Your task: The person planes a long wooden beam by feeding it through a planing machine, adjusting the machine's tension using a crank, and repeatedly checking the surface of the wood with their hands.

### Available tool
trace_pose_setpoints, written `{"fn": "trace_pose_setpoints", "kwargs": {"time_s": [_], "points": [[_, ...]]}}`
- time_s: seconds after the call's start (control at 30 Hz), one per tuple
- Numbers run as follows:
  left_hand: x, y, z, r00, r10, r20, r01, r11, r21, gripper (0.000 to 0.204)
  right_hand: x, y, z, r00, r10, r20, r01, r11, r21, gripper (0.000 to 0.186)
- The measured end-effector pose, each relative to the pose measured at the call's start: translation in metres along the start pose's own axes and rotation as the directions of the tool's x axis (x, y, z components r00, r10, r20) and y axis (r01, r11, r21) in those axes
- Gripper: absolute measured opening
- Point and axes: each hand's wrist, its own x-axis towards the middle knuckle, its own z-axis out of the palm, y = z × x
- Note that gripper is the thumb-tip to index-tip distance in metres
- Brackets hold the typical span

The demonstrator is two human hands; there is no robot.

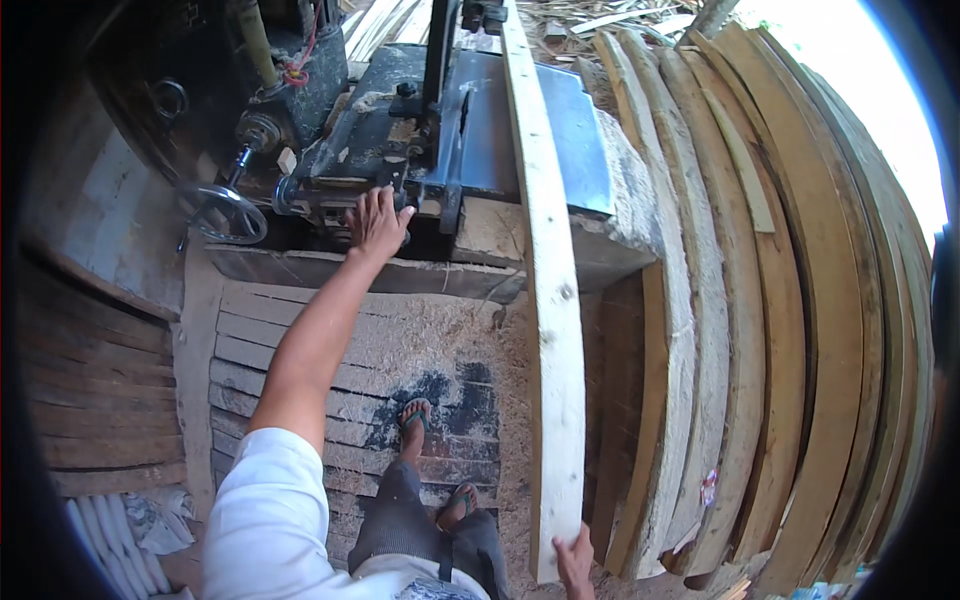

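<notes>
A long, pale wooden plank (556, 300) runs from near my right side up across the blue-grey metal table (575, 125) of a saw machine. Its near end is gripped at the right edge by my right hand (575, 562), thumb on top; the other fingers are mostly hidden. My left arm reaches forward, and my left hand (378, 228) rests over the dark fittings at the front of the machine table. Its fingers are stretched out and the thumb stands apart. Beyond that hand rises a dark upright guide (440, 80), left of the plank.
A chrome handwheel (222, 213) sits on the machine's left side. Long, thick boards (740, 290) are stacked along the right. Sawdust covers the slatted wooden floor (300, 330), where my sandalled feet (414, 425) stand. White sacks (125, 545) lie at lower left.
</notes>
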Motion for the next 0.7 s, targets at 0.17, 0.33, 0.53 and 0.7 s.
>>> {"fn": "trace_pose_setpoints", "kwargs": {"time_s": [0.17,0.33,0.53,0.7], "points": [[-0.300,0.114,-0.058,0.805,-0.023,0.593,0.537,0.452,-0.712,0.044,0.037,0.028,0.001,0.959,-0.199,0.200,0.149,0.960,0.237,0.070],[-0.531,0.213,-0.204,0.138,0.164,0.977,0.987,0.054,-0.148,0.086,0.000,-0.008,0.044,0.949,-0.260,0.180,0.182,0.914,0.362,0.058],[-0.573,0.169,-0.246,0.417,-0.183,0.890,0.909,0.091,-0.407,0.074,-0.041,-0.006,0.115,0.928,-0.349,0.134,0.276,0.882,0.382,0.058],[-0.675,0.128,-0.272,0.472,-0.185,0.862,0.881,0.079,-0.466,0.076,-0.114,0.054,0.154,0.925,-0.344,0.160,0.273,0.896,0.349,0.058]]}}
